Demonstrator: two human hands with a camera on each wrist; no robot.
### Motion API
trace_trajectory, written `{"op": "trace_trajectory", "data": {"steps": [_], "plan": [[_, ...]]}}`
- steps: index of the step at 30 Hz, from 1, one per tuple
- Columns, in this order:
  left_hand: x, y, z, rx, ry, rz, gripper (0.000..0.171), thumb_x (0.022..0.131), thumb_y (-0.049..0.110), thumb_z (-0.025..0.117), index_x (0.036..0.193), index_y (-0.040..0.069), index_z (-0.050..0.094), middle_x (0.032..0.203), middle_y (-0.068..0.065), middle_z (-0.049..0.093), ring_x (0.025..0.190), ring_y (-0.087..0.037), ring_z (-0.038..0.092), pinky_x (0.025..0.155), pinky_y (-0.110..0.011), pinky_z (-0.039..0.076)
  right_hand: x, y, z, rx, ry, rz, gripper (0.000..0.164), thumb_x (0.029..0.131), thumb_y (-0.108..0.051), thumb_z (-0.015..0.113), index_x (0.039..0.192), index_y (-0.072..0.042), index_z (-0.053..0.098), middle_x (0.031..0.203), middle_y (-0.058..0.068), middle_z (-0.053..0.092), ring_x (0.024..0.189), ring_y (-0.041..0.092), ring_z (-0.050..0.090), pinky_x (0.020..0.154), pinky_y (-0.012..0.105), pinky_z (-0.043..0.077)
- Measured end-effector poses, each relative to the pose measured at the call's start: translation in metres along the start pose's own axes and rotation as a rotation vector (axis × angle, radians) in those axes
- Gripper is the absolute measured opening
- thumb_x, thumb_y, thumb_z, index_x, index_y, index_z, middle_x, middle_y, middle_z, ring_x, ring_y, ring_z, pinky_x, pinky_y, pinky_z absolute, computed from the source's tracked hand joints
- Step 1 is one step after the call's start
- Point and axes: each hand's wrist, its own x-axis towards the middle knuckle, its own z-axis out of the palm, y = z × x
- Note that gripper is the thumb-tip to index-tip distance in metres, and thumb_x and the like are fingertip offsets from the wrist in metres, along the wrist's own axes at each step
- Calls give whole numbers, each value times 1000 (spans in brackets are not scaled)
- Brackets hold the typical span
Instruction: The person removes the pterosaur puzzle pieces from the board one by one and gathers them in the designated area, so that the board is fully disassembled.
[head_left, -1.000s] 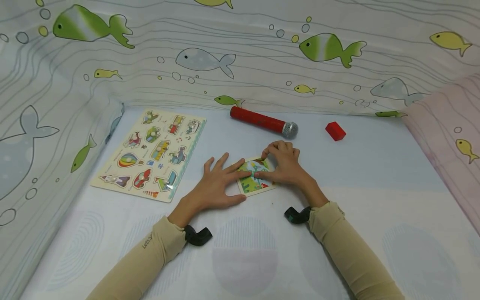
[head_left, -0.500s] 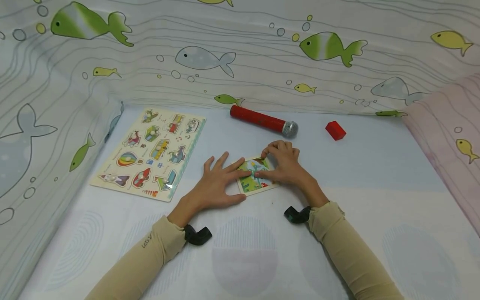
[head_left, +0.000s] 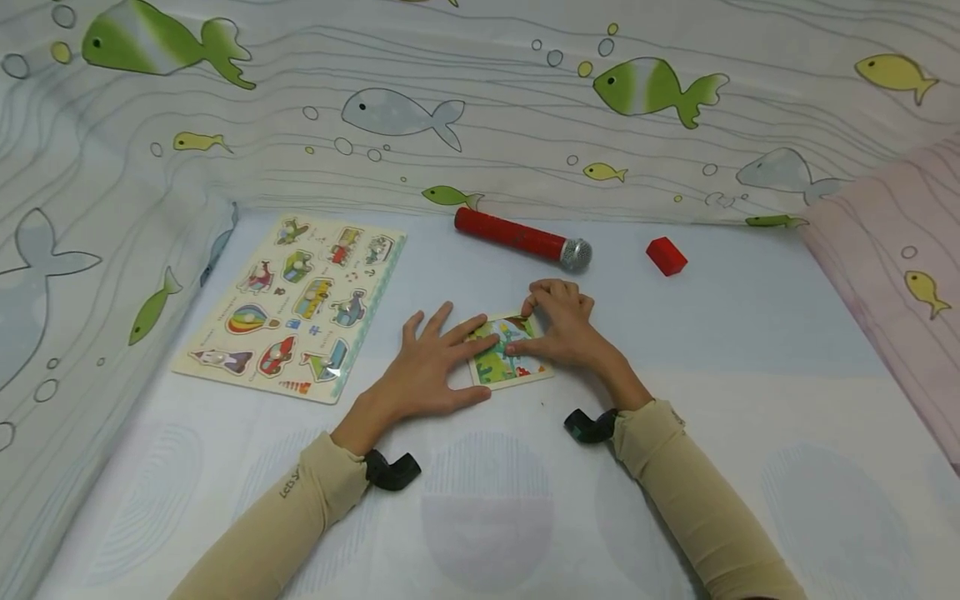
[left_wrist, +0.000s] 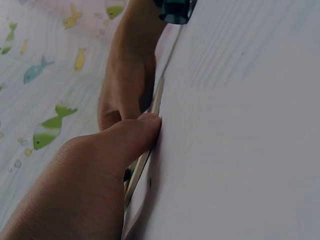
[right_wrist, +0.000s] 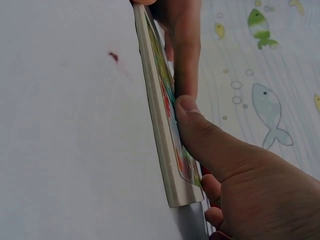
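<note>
A small square picture puzzle (head_left: 495, 368) with a pale wooden frame lies flat on the table between both hands. My left hand (head_left: 423, 371) spreads its straight fingers over the puzzle's left side, with the thumb at the near edge; in the left wrist view, that thumb (left_wrist: 135, 135) touches the frame's rim (left_wrist: 157, 97). From the right, my right hand (head_left: 567, 329) presses its thumb on the picture while its curled fingers hold the far right corner. The right wrist view shows this thumb (right_wrist: 200, 122) against the colourful picture (right_wrist: 167, 97). The hands hide part of the picture.
A knobbed vehicle puzzle board (head_left: 292, 308) lies to the left. Behind the hands is a red microphone (head_left: 517, 235) with a silver head, and a red block (head_left: 666, 256) sits farther right. Fish-printed cloth (head_left: 525, 125) borders the table at the back and sides.
The head view has shifted slightly, moving the whole scene a little left and up in the picture. Both hands keep nearly the same place on the picture puzzle.
</note>
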Motion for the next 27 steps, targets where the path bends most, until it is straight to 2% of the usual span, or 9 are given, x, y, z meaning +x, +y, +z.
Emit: {"op": "trace_trajectory", "data": {"steps": [5,14,18,22,27], "plan": [[-1,-1,-1,9,0,0,74,89,71,56,154,38,44,167,8,33,157,-42,18,116,-70,12,0,-1,2,44,-3,-3,52,74,-40,91,102,-12,57,154,17,40,144,40,23,108,61,11],[-1,1,-3,7,-14,-13,73,89,70,56,154,38,44,169,4,28,158,-40,17,117,-70,10,0,-3,1,44,3,-8,53,75,-38,91,104,-11,56,155,17,39,146,40,23,108,61,11],[0,2,-3,7,-7,-9,74,89,70,57,154,37,45,168,3,31,157,-40,18,116,-70,11,0,-2,1,35,4,-4,59,74,-40,91,112,-12,54,154,17,40,145,39,24,108,60,12],[0,2,-2,18,3,-4,75,88,73,57,153,38,45,167,2,34,157,-40,20,116,-71,13,-1,-1,0,-8,11,-6,66,73,-44,90,120,-13,55,150,15,44,144,36,29,107,58,17],[0,3,-2,27,15,-9,78,85,76,59,153,38,46,163,-1,39,156,-39,22,116,-71,15,-2,-1,-3,-103,31,-22,65,73,-51,89,122,-14,66,147,13,52,140,34,37,105,57,27]]}}
